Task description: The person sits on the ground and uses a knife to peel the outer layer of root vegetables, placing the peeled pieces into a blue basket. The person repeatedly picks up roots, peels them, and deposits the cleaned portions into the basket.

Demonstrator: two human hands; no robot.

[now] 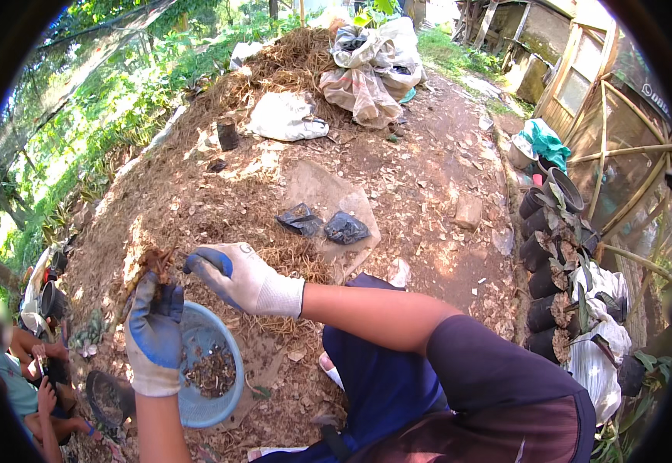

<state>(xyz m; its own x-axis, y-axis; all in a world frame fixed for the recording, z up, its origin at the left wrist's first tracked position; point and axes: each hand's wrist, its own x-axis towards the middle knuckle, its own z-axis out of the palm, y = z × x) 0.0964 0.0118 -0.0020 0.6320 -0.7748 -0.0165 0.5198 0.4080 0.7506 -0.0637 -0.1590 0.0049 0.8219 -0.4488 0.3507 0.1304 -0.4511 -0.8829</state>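
Note:
My left hand, in a white work glove with a blue coated palm, is raised at the left with its fingers closed on a brown clump of plant roots. Close beside the clump, on its right, is my right hand in a matching glove, its fingers bent; whether it pinches a strand cannot be made out. Below the hands a light blue plastic basin sits on the soil, with brown debris in it.
Two black plastic bags lie on a flat slab. Full sacks and dry fibre stand at the back. Black plant pots line the right side. A black pot is left of the basin; another person sits at the far left.

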